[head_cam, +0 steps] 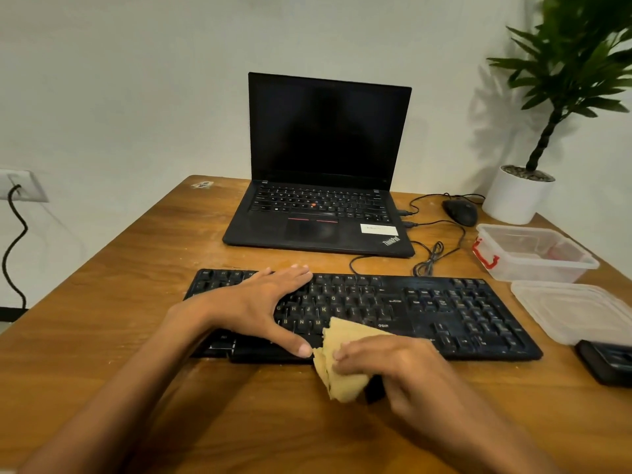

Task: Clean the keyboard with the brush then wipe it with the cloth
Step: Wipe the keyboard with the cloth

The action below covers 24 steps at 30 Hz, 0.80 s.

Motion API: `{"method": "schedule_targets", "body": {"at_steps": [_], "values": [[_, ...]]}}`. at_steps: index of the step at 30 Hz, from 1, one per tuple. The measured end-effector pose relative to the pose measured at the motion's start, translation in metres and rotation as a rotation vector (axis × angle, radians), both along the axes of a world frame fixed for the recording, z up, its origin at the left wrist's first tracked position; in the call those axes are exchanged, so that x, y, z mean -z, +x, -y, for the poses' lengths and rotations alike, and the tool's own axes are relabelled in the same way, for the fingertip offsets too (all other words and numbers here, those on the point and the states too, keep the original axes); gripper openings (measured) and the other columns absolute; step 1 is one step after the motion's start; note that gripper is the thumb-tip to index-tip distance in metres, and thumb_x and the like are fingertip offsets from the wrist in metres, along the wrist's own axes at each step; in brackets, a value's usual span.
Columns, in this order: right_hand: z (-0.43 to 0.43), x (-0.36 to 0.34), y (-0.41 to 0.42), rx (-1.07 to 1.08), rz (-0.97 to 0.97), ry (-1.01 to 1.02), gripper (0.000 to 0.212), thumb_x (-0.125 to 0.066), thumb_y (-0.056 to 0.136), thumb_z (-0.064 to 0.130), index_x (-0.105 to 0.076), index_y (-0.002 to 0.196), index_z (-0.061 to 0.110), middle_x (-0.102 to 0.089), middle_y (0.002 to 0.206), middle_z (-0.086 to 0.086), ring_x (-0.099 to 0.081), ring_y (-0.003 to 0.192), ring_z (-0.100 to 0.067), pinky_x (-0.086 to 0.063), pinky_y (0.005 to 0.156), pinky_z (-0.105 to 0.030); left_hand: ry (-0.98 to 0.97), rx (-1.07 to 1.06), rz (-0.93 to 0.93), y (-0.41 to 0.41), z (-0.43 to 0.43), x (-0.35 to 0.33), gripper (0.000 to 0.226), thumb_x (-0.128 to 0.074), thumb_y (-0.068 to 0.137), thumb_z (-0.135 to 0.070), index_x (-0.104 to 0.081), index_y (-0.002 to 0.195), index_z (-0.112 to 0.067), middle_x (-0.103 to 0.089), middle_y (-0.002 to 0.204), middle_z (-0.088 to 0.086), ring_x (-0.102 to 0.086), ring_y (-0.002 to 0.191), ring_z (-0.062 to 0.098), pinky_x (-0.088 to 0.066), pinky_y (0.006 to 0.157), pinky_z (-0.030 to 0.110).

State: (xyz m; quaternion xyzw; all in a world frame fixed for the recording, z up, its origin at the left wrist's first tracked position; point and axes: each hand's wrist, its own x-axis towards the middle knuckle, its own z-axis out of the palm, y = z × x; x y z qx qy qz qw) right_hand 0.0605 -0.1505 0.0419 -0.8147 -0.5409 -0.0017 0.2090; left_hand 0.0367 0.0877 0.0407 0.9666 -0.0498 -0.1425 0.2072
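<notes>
At 6 o'clock the right hand (390, 362) pinches the bunched cloth (342, 362) over the keyboard (444, 313)'s near edge; the left hand (253, 302) lies spread flat on the keys at 9 o'clock; bare table (136, 268) lies left; the laptop (325, 165) stands at 12 o'clock.

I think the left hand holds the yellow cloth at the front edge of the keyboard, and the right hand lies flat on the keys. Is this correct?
The hands are swapped. In the head view, the right hand holds the yellow cloth at the front edge of the keyboard, and the left hand lies flat on the keys.
</notes>
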Motion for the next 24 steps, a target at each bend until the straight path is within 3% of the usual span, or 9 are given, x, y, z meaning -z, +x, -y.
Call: {"method": "schedule_targets", "body": {"at_steps": [3, 5, 8, 11, 13, 17, 19, 21, 24], "values": [[0.0, 0.003, 0.013, 0.159, 0.032, 0.115, 0.046, -0.057, 0.078, -0.006, -0.061, 0.113, 0.024, -0.058, 0.118, 0.015, -0.045, 0.108, 0.01, -0.026, 0.098, -0.002, 0.002, -0.001, -0.009, -0.001, 0.001, -0.001, 0.102, -0.065, 0.075, -0.051, 0.006, 0.145, -0.031, 0.014, 0.136, -0.029, 0.019, 0.116, -0.011, 0.016, 0.095, 0.015], [-0.001, 0.007, 0.007, 0.164, 0.061, 0.059, 0.055, -0.06, 0.07, -0.015, -0.064, 0.11, 0.022, -0.061, 0.115, 0.013, -0.053, 0.107, 0.004, -0.039, 0.098, -0.012, 0.004, -0.007, -0.026, -0.001, 0.002, -0.001, 0.102, -0.065, 0.074, -0.052, 0.005, 0.145, -0.031, 0.012, 0.135, -0.029, 0.018, 0.117, -0.01, 0.015, 0.095, 0.015], [0.005, 0.005, -0.011, 0.049, 0.015, 0.01, 0.039, -0.055, 0.073, -0.004, -0.071, 0.098, 0.02, -0.07, 0.103, 0.01, -0.06, 0.101, -0.001, -0.042, 0.094, -0.015, 0.006, 0.008, -0.015, -0.003, 0.001, -0.004, 0.112, -0.06, 0.061, -0.069, 0.002, 0.146, -0.031, 0.014, 0.148, -0.022, 0.018, 0.122, -0.011, 0.017, 0.098, 0.016], [0.003, -0.003, -0.009, 0.105, 0.027, 0.089, 0.035, -0.061, 0.071, -0.001, -0.072, 0.096, 0.021, -0.071, 0.101, 0.008, -0.061, 0.099, -0.002, -0.042, 0.094, -0.019, 0.037, 0.038, -0.01, -0.004, 0.004, -0.006, 0.105, -0.062, 0.067, -0.063, 0.001, 0.145, -0.031, 0.017, 0.144, -0.023, 0.019, 0.122, -0.01, 0.016, 0.099, 0.017], [-0.007, -0.001, 0.001, 0.163, 0.126, 0.123, 0.051, -0.065, 0.064, -0.014, -0.07, 0.102, 0.02, -0.068, 0.108, 0.006, -0.062, 0.103, -0.007, -0.038, 0.098, -0.024, 0.035, 0.069, 0.005, -0.004, 0.007, -0.004, 0.106, -0.06, 0.067, -0.065, 0.001, 0.146, -0.03, 0.018, 0.145, -0.022, 0.018, 0.126, -0.01, 0.016, 0.103, 0.018], [-0.012, 0.018, 0.003, 0.168, 0.151, -0.059, 0.063, -0.065, 0.065, -0.014, -0.062, 0.116, 0.023, -0.059, 0.124, 0.01, -0.053, 0.117, -0.007, -0.038, 0.105, -0.03, 0.039, 0.08, 0.046, -0.007, 0.005, 0.005, 0.114, -0.052, 0.057, -0.081, 0.002, 0.146, -0.032, 0.015, 0.143, -0.026, 0.017, 0.129, -0.012, 0.015, 0.108, 0.022], [0.004, 0.016, 0.011, 0.236, 0.08, -0.041, 0.056, -0.058, 0.075, -0.011, -0.06, 0.117, 0.026, -0.055, 0.125, 0.016, -0.048, 0.119, -0.001, -0.03, 0.109, -0.024, 0.039, 0.076, 0.066, -0.008, 0.004, 0.007, 0.115, -0.049, 0.053, -0.081, 0.002, 0.145, -0.034, 0.017, 0.141, -0.028, 0.018, 0.128, -0.013, 0.016, 0.105, 0.019], [0.019, 0.009, 0.025, 0.343, 0.048, -0.012, 0.045, -0.058, 0.081, -0.002, -0.062, 0.113, 0.031, -0.057, 0.123, 0.017, -0.05, 0.116, -0.001, -0.033, 0.108, -0.025, 0.032, 0.077, 0.076, -0.009, 0.005, 0.006, 0.113, -0.051, 0.056, -0.079, 0.001, 0.145, -0.033, 0.017, 0.141, -0.027, 0.018, 0.128, -0.012, 0.016, 0.104, 0.019], [0.016, 0.001, 0.031, 0.427, 0.138, -0.012, 0.046, -0.059, 0.081, 0.0, -0.061, 0.115, 0.031, -0.056, 0.127, 0.012, -0.05, 0.119, -0.006, -0.036, 0.106, -0.028, 0.025, 0.079, 0.083, -0.009, 0.005, 0.008, 0.113, -0.049, 0.055, -0.08, 0.002, 0.145, -0.034, 0.018, 0.142, -0.026, 0.018, 0.128, -0.013, 0.017, 0.104, 0.019]]}}
